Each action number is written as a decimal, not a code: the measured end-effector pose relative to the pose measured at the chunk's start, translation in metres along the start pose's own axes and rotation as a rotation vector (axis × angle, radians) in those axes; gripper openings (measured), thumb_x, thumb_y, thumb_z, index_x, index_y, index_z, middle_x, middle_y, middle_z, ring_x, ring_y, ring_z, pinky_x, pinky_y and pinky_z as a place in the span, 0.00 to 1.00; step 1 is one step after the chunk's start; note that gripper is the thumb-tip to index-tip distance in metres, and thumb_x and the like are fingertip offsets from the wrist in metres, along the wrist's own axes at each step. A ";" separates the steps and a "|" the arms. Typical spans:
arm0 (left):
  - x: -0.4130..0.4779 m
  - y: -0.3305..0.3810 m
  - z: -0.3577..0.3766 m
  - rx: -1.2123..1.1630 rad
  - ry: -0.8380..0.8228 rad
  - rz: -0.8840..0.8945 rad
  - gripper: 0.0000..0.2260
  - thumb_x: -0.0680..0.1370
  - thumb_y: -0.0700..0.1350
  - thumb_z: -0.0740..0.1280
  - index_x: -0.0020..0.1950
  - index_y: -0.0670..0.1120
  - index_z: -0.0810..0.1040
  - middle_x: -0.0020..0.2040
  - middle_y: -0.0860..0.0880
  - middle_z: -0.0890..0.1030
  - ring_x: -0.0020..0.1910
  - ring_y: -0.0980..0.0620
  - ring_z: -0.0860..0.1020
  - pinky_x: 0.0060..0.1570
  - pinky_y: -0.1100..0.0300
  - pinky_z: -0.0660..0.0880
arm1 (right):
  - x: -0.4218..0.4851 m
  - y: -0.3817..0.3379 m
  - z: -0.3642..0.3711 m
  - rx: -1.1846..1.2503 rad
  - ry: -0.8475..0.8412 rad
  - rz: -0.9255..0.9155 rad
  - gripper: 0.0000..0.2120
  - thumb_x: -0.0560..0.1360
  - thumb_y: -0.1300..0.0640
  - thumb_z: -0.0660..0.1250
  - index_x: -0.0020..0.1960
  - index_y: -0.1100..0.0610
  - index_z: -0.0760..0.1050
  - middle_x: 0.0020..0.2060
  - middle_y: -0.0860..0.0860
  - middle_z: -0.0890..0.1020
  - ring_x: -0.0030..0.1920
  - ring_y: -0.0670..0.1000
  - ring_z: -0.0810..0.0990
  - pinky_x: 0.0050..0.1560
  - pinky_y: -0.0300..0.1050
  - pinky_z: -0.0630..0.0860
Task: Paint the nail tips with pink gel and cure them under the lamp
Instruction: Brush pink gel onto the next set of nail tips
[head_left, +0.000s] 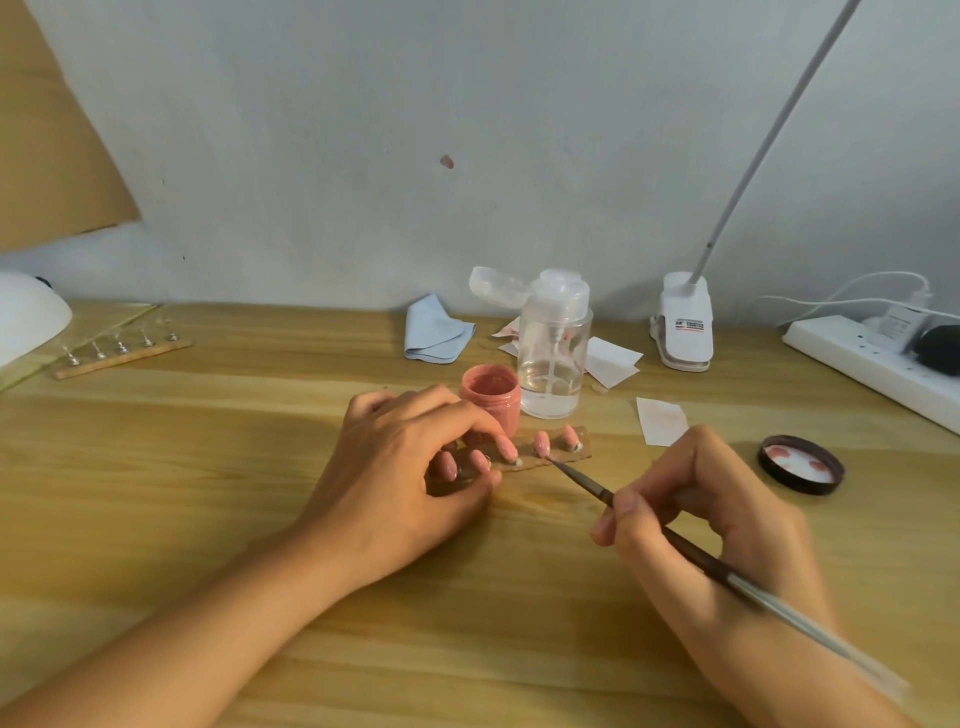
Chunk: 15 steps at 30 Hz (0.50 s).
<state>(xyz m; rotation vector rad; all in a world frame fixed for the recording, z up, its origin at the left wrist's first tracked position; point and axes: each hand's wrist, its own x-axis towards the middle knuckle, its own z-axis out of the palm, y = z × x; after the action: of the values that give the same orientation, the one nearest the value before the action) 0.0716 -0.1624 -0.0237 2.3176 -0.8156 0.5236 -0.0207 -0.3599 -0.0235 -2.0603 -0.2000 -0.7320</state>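
**Nail tips meet the brush at mid-tabletop**

Nail tips, five of them and all showing pink, stand in a row on a clear holder strip that lies near the middle of the wooden tabletop. The left hand grasps the strip's left end, fingers curled over its far edge and thumb against its near edge, so two of the tips show between the fingers. The right hand grips the dark-handled brush as one grips a pen, pinched between thumb and fingertips. Its bristles touch the near end of the second tip from the right.

Just behind the strip stands the open jar of pink gel, touching or nearly touching a clear pump bottle with its cap flipped back. The jar's dark lid lies upside down to the right of the strip, well apart from it, with pink smears inside.

At the far left edge sits the white dome of the curing lamp, only partly in view. Beside it lies a second strip with small metal stands; I cannot tell what they carry.

Along the wall — left to right — are a folded pale blue cloth, some white wipes, a white clip-on light with a long thin stem, and a white power strip with a cable.
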 end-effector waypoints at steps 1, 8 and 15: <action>0.000 0.000 0.000 0.005 0.001 0.000 0.11 0.69 0.49 0.73 0.46 0.63 0.78 0.44 0.59 0.80 0.36 0.60 0.79 0.59 0.49 0.67 | 0.000 0.000 0.000 -0.004 0.000 0.000 0.09 0.68 0.45 0.63 0.38 0.50 0.71 0.33 0.47 0.83 0.40 0.51 0.81 0.39 0.53 0.76; 0.000 -0.001 0.000 0.024 -0.003 0.021 0.11 0.70 0.48 0.73 0.45 0.64 0.78 0.42 0.59 0.78 0.36 0.59 0.79 0.59 0.49 0.69 | -0.001 -0.002 -0.002 -0.023 0.028 0.007 0.08 0.67 0.44 0.63 0.39 0.48 0.71 0.34 0.46 0.82 0.42 0.50 0.81 0.43 0.56 0.77; -0.001 -0.008 0.006 -0.020 -0.040 0.002 0.13 0.69 0.54 0.76 0.52 0.57 0.79 0.44 0.64 0.81 0.43 0.65 0.79 0.63 0.54 0.66 | 0.004 -0.003 -0.004 0.057 0.168 0.048 0.11 0.76 0.39 0.57 0.50 0.43 0.73 0.40 0.40 0.86 0.31 0.46 0.83 0.38 0.34 0.75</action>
<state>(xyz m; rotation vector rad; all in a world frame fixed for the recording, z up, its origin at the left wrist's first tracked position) 0.0775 -0.1608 -0.0322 2.3159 -0.8384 0.4685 -0.0204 -0.3622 -0.0173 -1.9324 -0.0749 -0.8559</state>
